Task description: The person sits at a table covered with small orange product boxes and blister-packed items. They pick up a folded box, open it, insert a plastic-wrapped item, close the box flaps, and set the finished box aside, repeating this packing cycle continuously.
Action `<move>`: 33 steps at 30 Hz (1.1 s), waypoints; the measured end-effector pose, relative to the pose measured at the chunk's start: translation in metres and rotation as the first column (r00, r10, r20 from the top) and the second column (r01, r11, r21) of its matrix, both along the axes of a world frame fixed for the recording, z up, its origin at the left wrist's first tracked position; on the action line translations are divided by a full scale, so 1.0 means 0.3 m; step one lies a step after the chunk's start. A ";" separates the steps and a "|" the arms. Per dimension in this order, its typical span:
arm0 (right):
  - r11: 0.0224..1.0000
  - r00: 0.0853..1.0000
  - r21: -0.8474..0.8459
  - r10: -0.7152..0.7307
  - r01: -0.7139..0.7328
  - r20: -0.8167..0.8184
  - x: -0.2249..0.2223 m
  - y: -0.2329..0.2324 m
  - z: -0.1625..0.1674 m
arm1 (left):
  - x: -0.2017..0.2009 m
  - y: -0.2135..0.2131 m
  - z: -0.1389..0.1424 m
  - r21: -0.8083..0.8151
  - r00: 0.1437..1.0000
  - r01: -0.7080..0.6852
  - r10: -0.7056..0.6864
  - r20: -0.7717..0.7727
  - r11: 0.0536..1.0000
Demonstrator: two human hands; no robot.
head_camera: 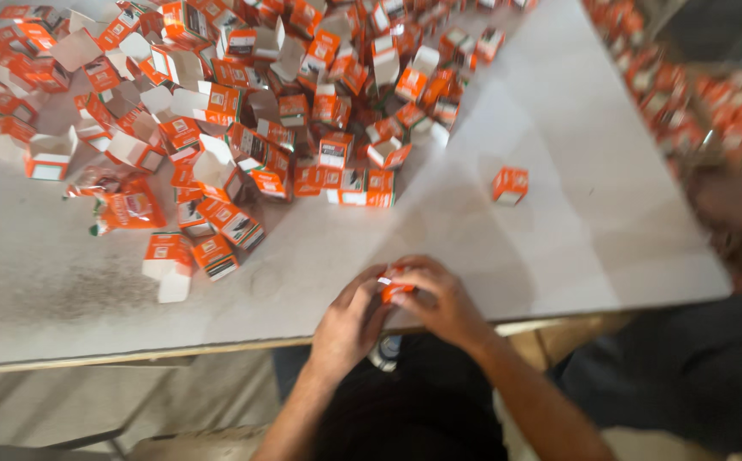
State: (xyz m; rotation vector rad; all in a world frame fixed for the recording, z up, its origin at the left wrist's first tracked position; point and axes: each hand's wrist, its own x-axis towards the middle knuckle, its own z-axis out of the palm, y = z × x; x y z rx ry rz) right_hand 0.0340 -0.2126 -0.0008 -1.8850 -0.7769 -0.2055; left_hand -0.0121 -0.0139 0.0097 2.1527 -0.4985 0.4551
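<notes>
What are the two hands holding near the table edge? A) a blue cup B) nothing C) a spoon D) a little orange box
D: the left hand and right hand both clasp one small orange box at the table edge.

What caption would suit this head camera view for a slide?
Left hand and right hand hold a small orange box at the table edge, near a pile of boxes.
</notes>
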 end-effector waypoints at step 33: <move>0.998 1.000 -0.053 0.023 -0.023 0.010 -0.011 -0.012 -0.053 | 0.001 -0.013 -0.001 0.042 0.999 -0.008 0.006 0.049 0.999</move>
